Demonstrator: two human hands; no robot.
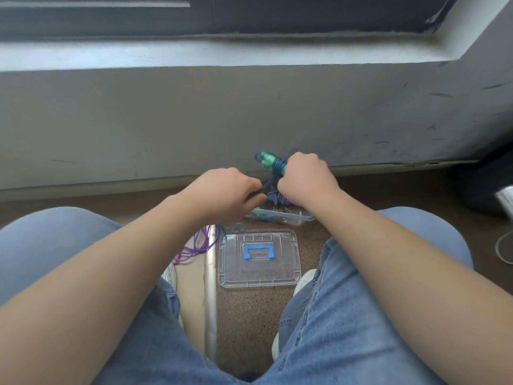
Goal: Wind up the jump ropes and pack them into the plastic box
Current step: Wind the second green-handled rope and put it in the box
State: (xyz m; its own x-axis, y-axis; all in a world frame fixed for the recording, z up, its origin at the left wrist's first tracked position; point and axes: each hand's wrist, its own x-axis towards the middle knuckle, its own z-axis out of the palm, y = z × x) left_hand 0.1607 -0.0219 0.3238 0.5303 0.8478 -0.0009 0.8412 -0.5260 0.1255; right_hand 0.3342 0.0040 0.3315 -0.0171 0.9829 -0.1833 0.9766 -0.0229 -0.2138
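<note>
Green handles (270, 160) of a blue jump rope (278, 200) are sticking up out of the right hand (306, 180), which is closing fist-tight around them with a few turns of cord already lying across the plastic. Just to its left, the left hand (226, 194) is pinching the loose cord between thumb and fingers, though exactly how the fingertips are sitting is hidden behind the knuckles. Both hands are hovering above the clear plastic box (288, 217) on the floor, which is already holding something green and some cord; its lid (259, 258) with the blue grip is lying flat nearer the knees, and a purple jump rope (194, 244) is waiting, unwound, beside the left leg. To wind well from here, I judge that the left hand should be feeding the cord under steady tension, laying each turn snug beside the last, while the right is keeping both handles parallel so the bundle stays slim enough for the box.
</note>
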